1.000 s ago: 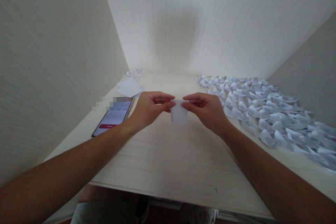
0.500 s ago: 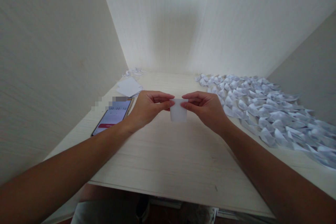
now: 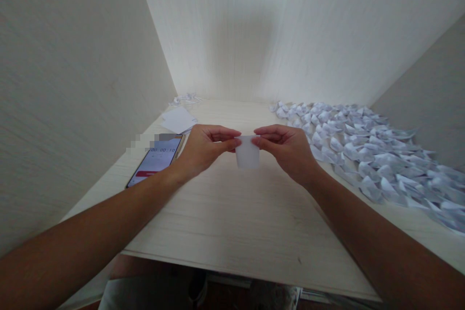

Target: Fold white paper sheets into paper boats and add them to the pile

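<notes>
A small white piece of paper (image 3: 247,155) hangs between my two hands, above the middle of the table. My left hand (image 3: 210,147) pinches its upper left corner between thumb and fingers. At the upper right corner my right hand (image 3: 285,147) pinches it the same way. The paper's lower part hangs free toward me. Whether it is folded or a single layer, I cannot tell.
Many folded white paper pieces (image 3: 363,145) cover the right side of the table (image 3: 232,218). To the left lie a phone (image 3: 158,160) showing a timer, a stack of white paper sheets (image 3: 178,119) and thin paper scraps (image 3: 186,99). Walls enclose the left, back and right.
My right hand has shifted very slightly to the right along the paper's top edge. Otherwise the hands and paper keep nearly the same place.
</notes>
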Demonstrator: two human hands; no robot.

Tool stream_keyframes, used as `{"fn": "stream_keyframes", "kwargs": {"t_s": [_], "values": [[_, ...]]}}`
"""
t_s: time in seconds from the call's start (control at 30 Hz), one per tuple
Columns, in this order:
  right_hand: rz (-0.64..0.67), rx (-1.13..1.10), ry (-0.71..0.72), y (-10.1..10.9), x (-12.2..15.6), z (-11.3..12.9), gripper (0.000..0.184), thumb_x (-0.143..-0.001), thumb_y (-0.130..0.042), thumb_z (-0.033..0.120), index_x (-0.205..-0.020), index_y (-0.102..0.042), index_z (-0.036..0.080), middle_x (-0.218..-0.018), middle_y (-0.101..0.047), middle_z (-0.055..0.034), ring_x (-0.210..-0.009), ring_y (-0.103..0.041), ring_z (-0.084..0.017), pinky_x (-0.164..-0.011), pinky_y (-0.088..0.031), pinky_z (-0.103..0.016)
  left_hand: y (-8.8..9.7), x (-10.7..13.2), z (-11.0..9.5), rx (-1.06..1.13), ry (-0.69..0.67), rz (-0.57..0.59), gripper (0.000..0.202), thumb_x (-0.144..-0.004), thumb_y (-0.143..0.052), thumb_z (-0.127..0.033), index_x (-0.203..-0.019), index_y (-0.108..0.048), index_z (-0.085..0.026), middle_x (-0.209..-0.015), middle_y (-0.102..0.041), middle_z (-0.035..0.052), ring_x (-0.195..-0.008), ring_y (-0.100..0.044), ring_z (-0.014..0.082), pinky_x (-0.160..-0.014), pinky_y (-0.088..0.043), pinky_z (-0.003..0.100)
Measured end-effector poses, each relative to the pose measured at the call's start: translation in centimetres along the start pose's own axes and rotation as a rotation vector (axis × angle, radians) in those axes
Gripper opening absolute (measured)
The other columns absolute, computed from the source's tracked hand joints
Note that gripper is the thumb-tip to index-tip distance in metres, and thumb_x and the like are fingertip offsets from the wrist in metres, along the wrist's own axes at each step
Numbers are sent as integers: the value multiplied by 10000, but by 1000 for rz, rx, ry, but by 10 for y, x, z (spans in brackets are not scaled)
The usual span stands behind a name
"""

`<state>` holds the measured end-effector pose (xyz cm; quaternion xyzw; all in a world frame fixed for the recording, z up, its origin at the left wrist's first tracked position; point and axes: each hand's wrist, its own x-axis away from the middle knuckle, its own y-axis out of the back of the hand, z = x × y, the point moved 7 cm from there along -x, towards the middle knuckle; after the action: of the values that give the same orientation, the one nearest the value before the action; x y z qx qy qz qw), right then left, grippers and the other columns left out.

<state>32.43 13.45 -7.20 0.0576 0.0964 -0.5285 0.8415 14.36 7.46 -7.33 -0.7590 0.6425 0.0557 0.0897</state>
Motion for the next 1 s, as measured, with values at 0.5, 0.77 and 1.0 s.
{"fn": "stream_keyframes", "kwargs": {"t_s": [0.5,0.77,1.0], "values": [[74,173,67,-4,0,5,227,-788,-830,414,-818,-796,192,-769,-776,-42,-697,-687,-164,-684,-592,-324,0,1,0,25,29,-6,409,-560,-986,-280,-908,-827,-134,-809,-811,81,-700,-766,212,-697,-660,352],[124,190,98,-9,1,10,201,-818,-781,382,-809,-768,182,-770,-755,-33,-685,-639,-146,-673,-518,-300,-2,2,1,49,46,15,363,-627,-966,-279,-939,-830,-152,-786,-807,54,-676,-739,145,-640,-624,247],[153,285,105,-12,1,9,222,-865,-715,380,-787,-752,174,-748,-725,-25,-683,-597,-146,-662,-458,-299,-7,4,7,150,158,22,457,-592,-984,-278,-977,-798,-117,-756,-802,55,-655,-748,165,-678,-648,306]]}}
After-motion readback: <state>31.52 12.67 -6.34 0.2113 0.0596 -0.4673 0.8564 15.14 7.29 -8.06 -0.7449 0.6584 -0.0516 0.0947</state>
